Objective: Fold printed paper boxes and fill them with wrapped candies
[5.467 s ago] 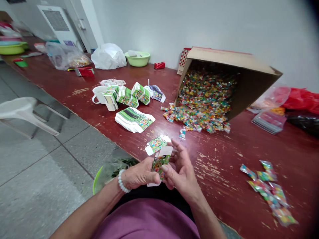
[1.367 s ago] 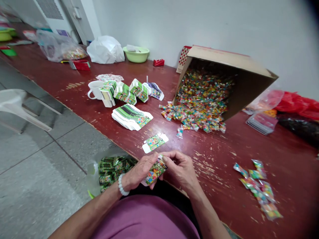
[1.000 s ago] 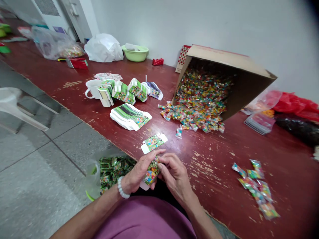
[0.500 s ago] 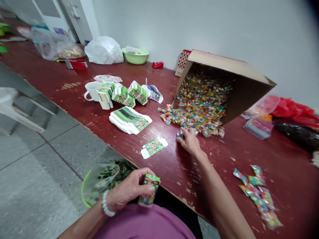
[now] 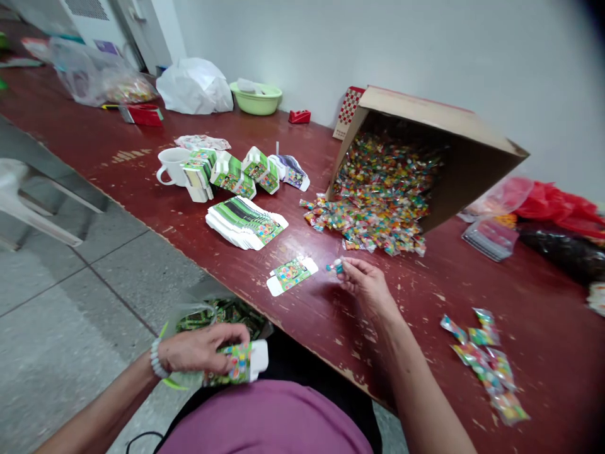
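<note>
My left hand [image 5: 208, 350] is closed round a small green printed candy box [image 5: 241, 364], its white end flap sticking out to the right, low in front of my purple shirt. My right hand [image 5: 366, 284] pinches a small clear packet of coloured candies [image 5: 335, 267] just above the red table. A flattened green carton [image 5: 293, 275] lies left of that packet. Behind it is a fanned stack of flat cartons [image 5: 246, 222]. Candy packets [image 5: 378, 214] spill out of a tipped cardboard box [image 5: 472, 135]. Several more packets [image 5: 486, 366] lie at the right.
Bundled cartons [image 5: 231, 176] stand beside a white mug [image 5: 172, 166]. Below the table edge, a lined bin [image 5: 184, 378] holds green boxes. Further back are a green basin [image 5: 256, 101] and plastic bags [image 5: 195, 85]. A white stool [image 5: 33, 202] stands left.
My right hand has drawn back from the spilled pile with a packet in its fingers. My left hand has moved left and tilted the box, so its white flap now shows.
</note>
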`<action>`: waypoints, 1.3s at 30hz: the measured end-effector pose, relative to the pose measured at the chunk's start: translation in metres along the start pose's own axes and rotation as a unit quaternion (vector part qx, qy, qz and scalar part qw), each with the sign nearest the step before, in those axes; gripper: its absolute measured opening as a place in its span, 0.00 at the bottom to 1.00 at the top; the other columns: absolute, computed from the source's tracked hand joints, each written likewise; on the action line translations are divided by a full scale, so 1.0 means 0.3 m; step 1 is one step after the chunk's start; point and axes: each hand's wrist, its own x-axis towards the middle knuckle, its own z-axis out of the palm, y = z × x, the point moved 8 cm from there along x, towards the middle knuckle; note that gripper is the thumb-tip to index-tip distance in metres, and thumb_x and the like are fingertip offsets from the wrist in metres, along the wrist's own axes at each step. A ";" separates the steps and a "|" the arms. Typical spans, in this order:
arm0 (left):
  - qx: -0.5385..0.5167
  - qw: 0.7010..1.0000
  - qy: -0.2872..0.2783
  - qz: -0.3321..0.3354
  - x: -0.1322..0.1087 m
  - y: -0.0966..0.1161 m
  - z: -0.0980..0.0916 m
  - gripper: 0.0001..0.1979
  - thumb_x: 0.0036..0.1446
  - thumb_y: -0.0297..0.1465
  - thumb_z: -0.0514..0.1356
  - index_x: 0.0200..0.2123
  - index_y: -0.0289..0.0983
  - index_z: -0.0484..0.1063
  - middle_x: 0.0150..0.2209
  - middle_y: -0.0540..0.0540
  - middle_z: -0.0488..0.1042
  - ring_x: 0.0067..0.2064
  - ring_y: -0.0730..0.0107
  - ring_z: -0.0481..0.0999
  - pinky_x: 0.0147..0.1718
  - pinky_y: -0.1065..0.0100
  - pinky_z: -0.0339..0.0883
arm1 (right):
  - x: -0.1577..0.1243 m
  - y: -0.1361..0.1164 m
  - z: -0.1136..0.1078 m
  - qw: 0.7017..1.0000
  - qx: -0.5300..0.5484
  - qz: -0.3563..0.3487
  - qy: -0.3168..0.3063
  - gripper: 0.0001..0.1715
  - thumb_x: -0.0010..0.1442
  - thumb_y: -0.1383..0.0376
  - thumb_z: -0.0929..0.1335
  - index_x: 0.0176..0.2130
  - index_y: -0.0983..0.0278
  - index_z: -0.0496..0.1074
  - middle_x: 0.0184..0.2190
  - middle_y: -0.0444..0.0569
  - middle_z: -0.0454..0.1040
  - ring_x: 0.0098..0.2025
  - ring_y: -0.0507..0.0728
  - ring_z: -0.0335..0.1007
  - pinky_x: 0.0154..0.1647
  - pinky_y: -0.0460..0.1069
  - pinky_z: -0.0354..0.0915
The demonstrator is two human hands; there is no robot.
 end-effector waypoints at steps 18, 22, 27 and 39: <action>-0.213 0.959 0.096 0.158 0.101 0.286 0.162 0.24 0.53 0.27 0.59 0.54 0.38 0.65 0.36 0.49 0.68 0.28 0.77 0.67 0.28 0.72 0.65 | -0.335 -0.108 0.173 0.978 -0.101 -0.176 -0.043 0.06 0.60 0.61 0.70 0.35 0.61 0.78 0.30 0.46 0.78 0.31 0.54 0.72 0.33 0.48 0.67; -0.209 0.957 0.112 0.166 0.104 0.284 0.162 0.27 0.54 0.28 0.59 0.58 0.40 0.62 0.36 0.50 0.68 0.28 0.77 0.68 0.26 0.73 0.64 | -0.365 -0.155 0.153 0.955 -0.157 -0.252 0.023 0.05 0.61 0.64 0.70 0.34 0.60 0.77 0.27 0.45 0.76 0.26 0.53 0.69 0.27 0.46 0.63; -0.238 0.948 0.116 0.178 0.114 0.297 0.165 0.21 0.54 0.29 0.62 0.52 0.38 0.68 0.34 0.51 0.69 0.27 0.77 0.68 0.27 0.74 0.67 | -0.395 -0.160 0.228 0.924 -0.226 -0.305 -0.043 0.07 0.63 0.67 0.68 0.33 0.60 0.76 0.27 0.46 0.75 0.30 0.55 0.69 0.32 0.49 0.64; -0.454 0.865 0.172 0.130 0.154 0.233 0.132 0.22 0.60 0.47 0.57 0.39 0.32 0.74 0.26 0.45 0.76 0.19 0.70 0.74 0.17 0.72 0.69 | -0.409 -0.089 0.218 0.973 -0.079 -0.215 -0.005 0.10 0.62 0.63 0.70 0.45 0.59 0.73 0.42 0.48 0.70 0.35 0.53 0.68 0.35 0.48 0.69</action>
